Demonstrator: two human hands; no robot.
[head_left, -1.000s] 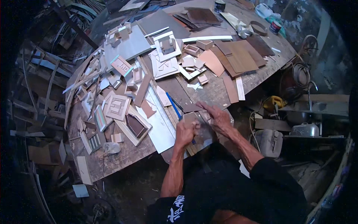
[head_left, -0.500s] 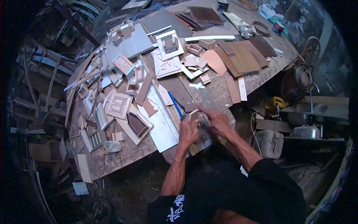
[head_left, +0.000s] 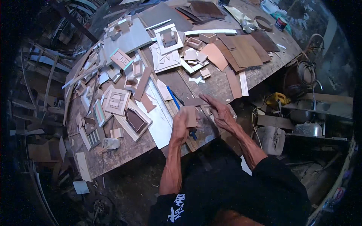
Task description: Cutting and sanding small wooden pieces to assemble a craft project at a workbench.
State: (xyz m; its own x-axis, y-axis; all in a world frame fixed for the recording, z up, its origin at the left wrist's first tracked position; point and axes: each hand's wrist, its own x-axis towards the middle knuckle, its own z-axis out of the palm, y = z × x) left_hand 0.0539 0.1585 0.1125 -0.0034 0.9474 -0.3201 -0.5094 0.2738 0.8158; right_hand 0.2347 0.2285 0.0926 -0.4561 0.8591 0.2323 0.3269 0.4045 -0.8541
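Shifted since the frame half a second ago: the small brown piece (head_left: 191,116), then narrow-edged and between two hands close together, now shows a broad flat face upward, and a gap has opened between the hands. Significance, as judged: the piece is being turned over or repositioned by one hand, with handling still under way; nothing has been set down.

Item 1. Small brown piece, flat, straight-edged, wood-like. Location: in the left hand, on the side facing the right hand, raised over the near edge of the table (head_left: 120,159).

Item 2. Left hand (head_left: 178,126). State: curled about the piece and gripping it; slight motion blur at the knuckles.

Item 3. Right hand (head_left: 223,114). State: fingers extended toward upper left, back of the hand upward, apart from the piece. Underside hidden; whether anything is held there cannot be told.

Item 4. Dark brown strip (head_left: 194,102), lying just beyond the piece, near the right fingertips; contact uncertain.

Item 5. Blue stick (head_left: 172,96), slender, aslant beyond the left hand.

Item 6. Dark blue object (head_left: 193,133), partly covered, below the piece; kind unclear.

Item 7. White board (head_left: 160,133), long, flat on the table, left of the left hand.
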